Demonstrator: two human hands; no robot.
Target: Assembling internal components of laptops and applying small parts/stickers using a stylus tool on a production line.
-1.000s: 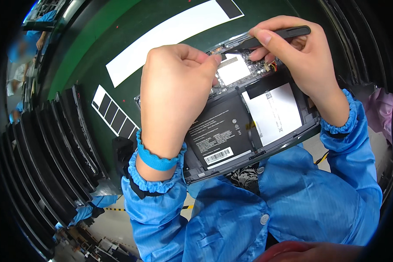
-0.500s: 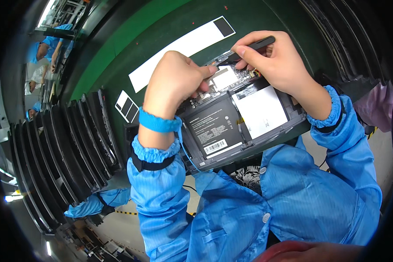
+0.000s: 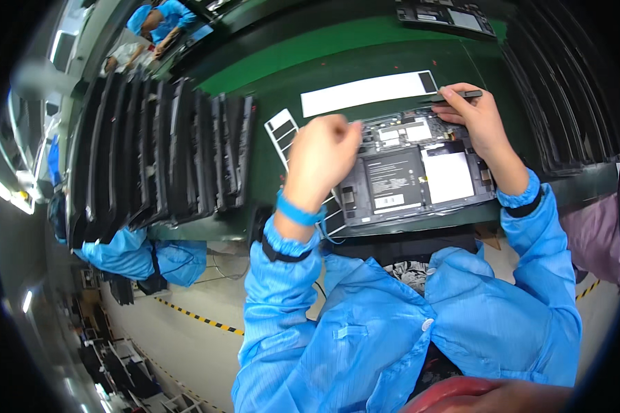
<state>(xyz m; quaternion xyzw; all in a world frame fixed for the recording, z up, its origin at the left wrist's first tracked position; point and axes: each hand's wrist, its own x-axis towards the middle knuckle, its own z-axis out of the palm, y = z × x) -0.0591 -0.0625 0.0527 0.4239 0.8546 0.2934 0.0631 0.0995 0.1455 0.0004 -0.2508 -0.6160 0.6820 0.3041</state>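
A laptop base [image 3: 488,194] lies opened up before me, its circuit board [image 3: 393,135] along the far side. Nearer me in it sit a black battery [image 3: 396,180] and a white-covered block [image 3: 450,175]. My right hand [image 3: 477,120], by the base's far right corner, is closed around black tweezers [image 3: 467,95] pointing left. Over the left edge of the base, my left hand [image 3: 322,155] is raised with its fingers curled in and blurred; whatever is in them cannot be made out. A blue wrist strap [image 3: 300,212] with a cord circles that wrist.
A white strip [image 3: 365,95] with a black end square lies beyond the laptop base. Another sheet [image 3: 280,129] with black pieces is left of it. Dark panels [image 3: 158,148] stand in a row at left, more [image 3: 565,89] at right. Another laptop base [image 3: 448,17] lies far back.
My left hand has lifted off the circuit board and moved left. My right hand has drawn the tweezers away toward the far right corner. The view has shifted, showing more table.
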